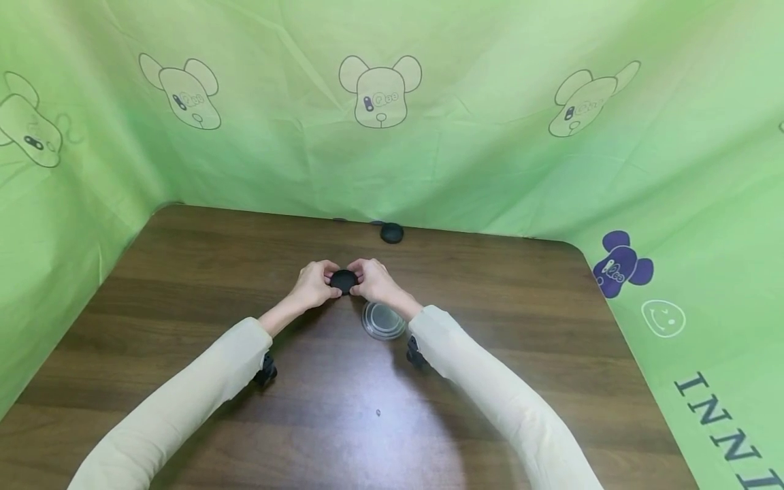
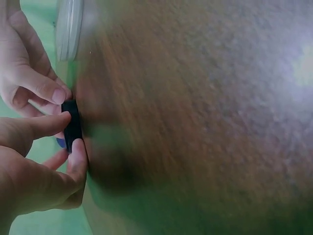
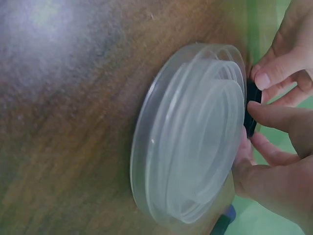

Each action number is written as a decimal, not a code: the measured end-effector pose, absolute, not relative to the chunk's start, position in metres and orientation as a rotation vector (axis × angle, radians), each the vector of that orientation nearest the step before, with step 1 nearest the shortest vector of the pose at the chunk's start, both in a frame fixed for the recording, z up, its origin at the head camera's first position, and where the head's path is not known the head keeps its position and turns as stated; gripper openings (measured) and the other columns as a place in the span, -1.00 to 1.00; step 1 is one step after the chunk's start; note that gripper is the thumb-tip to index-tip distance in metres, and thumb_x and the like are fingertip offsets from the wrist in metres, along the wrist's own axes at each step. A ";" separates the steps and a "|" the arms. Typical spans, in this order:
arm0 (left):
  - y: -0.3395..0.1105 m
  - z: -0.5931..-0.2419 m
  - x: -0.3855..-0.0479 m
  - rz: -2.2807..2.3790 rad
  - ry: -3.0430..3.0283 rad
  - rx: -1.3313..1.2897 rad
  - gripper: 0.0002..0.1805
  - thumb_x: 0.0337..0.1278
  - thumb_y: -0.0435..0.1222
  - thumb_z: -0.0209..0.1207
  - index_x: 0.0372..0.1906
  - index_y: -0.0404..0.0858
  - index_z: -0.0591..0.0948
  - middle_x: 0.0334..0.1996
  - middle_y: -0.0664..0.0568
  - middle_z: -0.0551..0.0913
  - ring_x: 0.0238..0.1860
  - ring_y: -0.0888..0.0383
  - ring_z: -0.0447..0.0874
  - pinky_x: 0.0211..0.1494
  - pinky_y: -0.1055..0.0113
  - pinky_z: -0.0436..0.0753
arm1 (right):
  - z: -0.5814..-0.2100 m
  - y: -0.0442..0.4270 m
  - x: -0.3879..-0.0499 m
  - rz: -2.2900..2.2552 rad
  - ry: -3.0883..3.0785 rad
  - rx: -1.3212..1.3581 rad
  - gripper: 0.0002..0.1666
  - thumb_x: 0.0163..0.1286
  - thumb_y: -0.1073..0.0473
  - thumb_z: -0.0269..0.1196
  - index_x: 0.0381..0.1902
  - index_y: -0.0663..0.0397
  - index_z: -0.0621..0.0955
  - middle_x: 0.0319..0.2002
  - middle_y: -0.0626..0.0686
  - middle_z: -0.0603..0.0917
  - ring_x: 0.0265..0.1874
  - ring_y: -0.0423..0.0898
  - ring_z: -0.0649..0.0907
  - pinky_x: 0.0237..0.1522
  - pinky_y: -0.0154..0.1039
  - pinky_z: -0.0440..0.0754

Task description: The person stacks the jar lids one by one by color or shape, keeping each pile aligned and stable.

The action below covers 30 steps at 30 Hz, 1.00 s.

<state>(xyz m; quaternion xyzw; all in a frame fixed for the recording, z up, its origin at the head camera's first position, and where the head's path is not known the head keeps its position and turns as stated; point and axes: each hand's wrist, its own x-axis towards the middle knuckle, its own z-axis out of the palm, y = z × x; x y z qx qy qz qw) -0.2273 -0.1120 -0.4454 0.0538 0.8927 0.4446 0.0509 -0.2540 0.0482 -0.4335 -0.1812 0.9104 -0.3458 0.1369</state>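
Note:
A small round black disc [image 1: 344, 281] is held between both hands, low over the wooden table. My left hand [image 1: 313, 286] pinches its left edge, thumb in front and fingers behind. From the other side my right hand [image 1: 375, 281] pinches the right edge in the same way. In the left wrist view the disc [image 2: 73, 126] appears side-on, thin, with fingertips of both hands on its rim; whether it touches the table I cannot tell. A clear round plastic container or lid [image 1: 383, 320] lies just in front of the right hand, ridged in the right wrist view.
Farther back, near the table's rear edge, sits a second round black object [image 1: 392, 233]. A tiny speck [image 1: 378, 412] lies on the table [image 1: 294, 422] toward the front. Green printed cloth [image 1: 484, 156] hangs around the back and sides.

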 end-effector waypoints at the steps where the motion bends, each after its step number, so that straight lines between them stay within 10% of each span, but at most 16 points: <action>1: -0.112 -0.445 -0.227 1.372 2.707 0.158 -0.49 -0.13 -0.52 0.38 0.04 -0.50 0.55 -0.11 -0.30 0.61 -0.08 -0.11 0.61 0.06 0.11 0.57 | -0.434 0.048 -0.254 -1.003 2.637 -0.527 -0.47 0.10 0.47 0.38 0.08 0.35 0.56 -0.13 0.23 0.66 -0.11 0.03 0.64 -0.02 -0.26 0.58; 30: -0.078 -0.441 -0.248 1.516 2.662 0.131 -0.50 -0.11 -0.53 0.37 0.07 -0.42 0.58 -0.10 -0.22 0.65 -0.09 -0.06 0.63 0.04 0.18 0.58 | -0.427 0.083 -0.263 -1.128 2.682 -0.507 -0.44 0.11 0.48 0.33 0.13 0.39 0.54 -0.06 0.29 0.65 -0.11 0.09 0.67 -0.03 -0.19 0.62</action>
